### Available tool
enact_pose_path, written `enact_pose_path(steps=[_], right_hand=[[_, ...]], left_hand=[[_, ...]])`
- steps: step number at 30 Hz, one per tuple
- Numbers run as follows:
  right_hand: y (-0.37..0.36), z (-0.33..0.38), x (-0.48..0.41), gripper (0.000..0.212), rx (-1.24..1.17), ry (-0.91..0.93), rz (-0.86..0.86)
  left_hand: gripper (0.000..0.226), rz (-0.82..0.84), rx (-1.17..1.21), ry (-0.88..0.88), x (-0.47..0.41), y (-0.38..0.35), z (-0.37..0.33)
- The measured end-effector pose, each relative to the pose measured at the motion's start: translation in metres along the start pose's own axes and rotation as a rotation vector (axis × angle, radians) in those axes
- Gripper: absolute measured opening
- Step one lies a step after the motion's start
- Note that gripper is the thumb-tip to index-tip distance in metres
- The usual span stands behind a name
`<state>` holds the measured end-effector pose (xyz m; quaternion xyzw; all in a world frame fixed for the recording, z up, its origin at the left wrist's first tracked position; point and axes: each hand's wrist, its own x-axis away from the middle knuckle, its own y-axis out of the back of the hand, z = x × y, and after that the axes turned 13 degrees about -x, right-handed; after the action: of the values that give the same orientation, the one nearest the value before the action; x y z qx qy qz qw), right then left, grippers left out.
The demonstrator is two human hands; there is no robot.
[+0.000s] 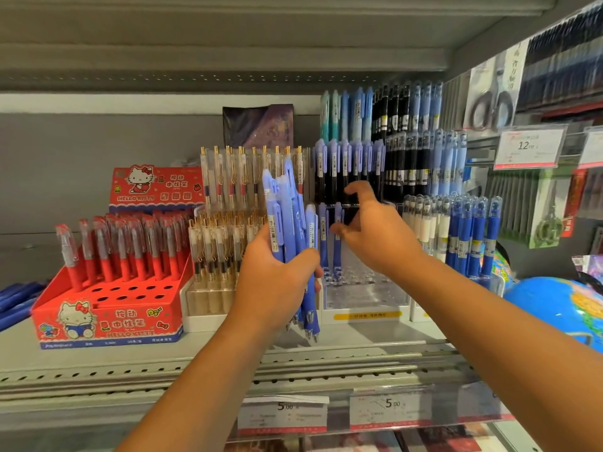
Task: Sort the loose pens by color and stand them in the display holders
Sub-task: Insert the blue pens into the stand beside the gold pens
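Note:
My left hand (277, 282) grips a bundle of several blue pens (288, 220), held upright in front of the shelf. My right hand (375, 230) hovers with thumb and fingers spread and loosely curved, holding nothing, just in front of the clear tiered display holder (365, 295). Two blue pens (329, 236) stand in the holder's lower front row, right beside my right thumb. Higher tiers of the holder carry purple-capped dark pens (346, 171) and, above them, light blue and black pens (375, 109).
A red Hello Kitty box (107, 321) with red pens stands at the left. A beige holder of gold-clip pens (225, 230) sits behind my left hand. White and blue capped pens (463, 236) stand at the right, beside a blue globe (554, 301). Price tags (391, 409) line the shelf edge.

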<state>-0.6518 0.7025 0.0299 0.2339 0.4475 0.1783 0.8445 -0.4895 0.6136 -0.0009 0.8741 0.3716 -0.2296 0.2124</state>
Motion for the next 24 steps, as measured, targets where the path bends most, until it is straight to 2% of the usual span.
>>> enact_pose_path(steps=[2, 4, 5, 7, 9, 14, 17, 24], right_hand=[[0.004, 0.006, 0.002, 0.047, 0.013, -0.007, -0.072], [0.008, 0.015, 0.005, 0.029, -0.189, -0.015, -0.093], [0.010, 0.020, 0.006, 0.020, -0.371, -0.022, -0.058], [0.015, 0.032, 0.011, 0.011, -0.757, -0.050, 0.123], [0.017, 0.038, 0.018, 0.012, -0.932, -0.031, 0.286], [0.012, 0.039, 0.025, 0.022, -0.922, 0.005, 0.286], [0.013, 0.034, 0.024, 0.016, -0.941, -0.007, 0.267], [0.026, 0.025, 0.015, 0.018, -1.033, -0.068, 0.048]], left_hand=[[0.022, -0.008, 0.005, -0.010, 0.001, 0.000, -0.001], [0.025, -0.007, 0.009, -0.022, 0.002, 0.000, -0.002], [0.026, -0.009, 0.011, -0.028, 0.002, 0.000, -0.002], [0.028, -0.014, 0.020, -0.032, 0.001, 0.000, -0.003], [0.027, -0.010, 0.044, -0.033, 0.001, -0.001, -0.004], [0.028, -0.004, 0.050, -0.022, 0.001, -0.002, -0.005], [0.026, -0.009, 0.043, 0.012, 0.000, -0.002, -0.004], [0.016, -0.068, 0.013, 0.046, -0.003, 0.000, 0.001]])
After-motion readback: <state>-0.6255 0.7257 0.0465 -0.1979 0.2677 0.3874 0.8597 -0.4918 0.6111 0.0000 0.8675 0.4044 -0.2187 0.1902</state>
